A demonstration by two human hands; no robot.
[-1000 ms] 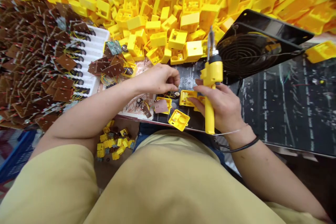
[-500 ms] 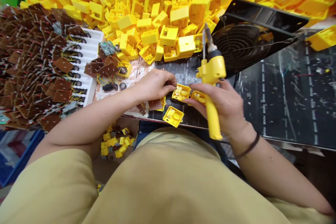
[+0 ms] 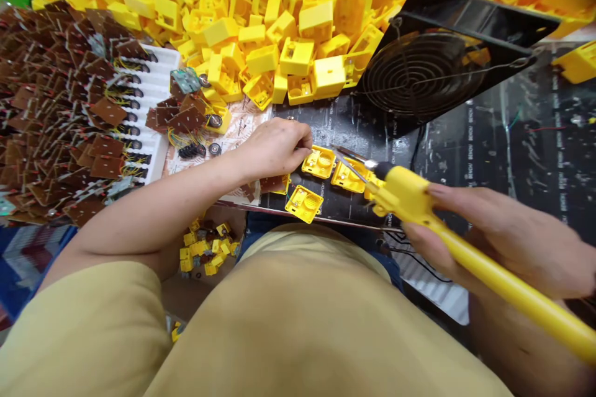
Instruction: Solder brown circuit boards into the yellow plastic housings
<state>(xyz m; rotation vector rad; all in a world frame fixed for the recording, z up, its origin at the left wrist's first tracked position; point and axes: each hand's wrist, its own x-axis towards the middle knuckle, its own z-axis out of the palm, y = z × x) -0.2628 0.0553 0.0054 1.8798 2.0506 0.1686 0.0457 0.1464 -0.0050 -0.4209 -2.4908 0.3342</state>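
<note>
The right hand (image 3: pixel 512 232) had its grip closed round a yellow plastic soldering iron with a slim metal tip (image 3: pixel 410 195), which slanted far and to the left over the tabletop (image 3: pixel 526 155), a black surface with white lettering. The left hand (image 3: pixel 274 146) was palm down, its thumb and fingers bent close together; whether that grip had hold of anything could not be told. Its fingertips were at the left edge of a shallow, open yellow plastic casing (image 3: pixel 318 162). Just right of this lay a second open yellow casing (image 3: pixel 350 175), partly behind the iron's tip; contact between them was unclear. A third yellow casing with a round perforated patch (image 3: pixel 304 203) lay nearer the person, and a flat brown board (image 3: pixel 272 184) showed to its left, partly hidden by the left forearm. Farther out, a square black fan with a wire guard (image 3: pixel 419 74) leaned at the far right, a heap of boxy yellow plastic housings (image 3: pixel 298 22) filled the far side, and brown circuit boards (image 3: pixel 51 118) crowded the left beside a ridged white tray (image 3: pixel 161 105).
</note>
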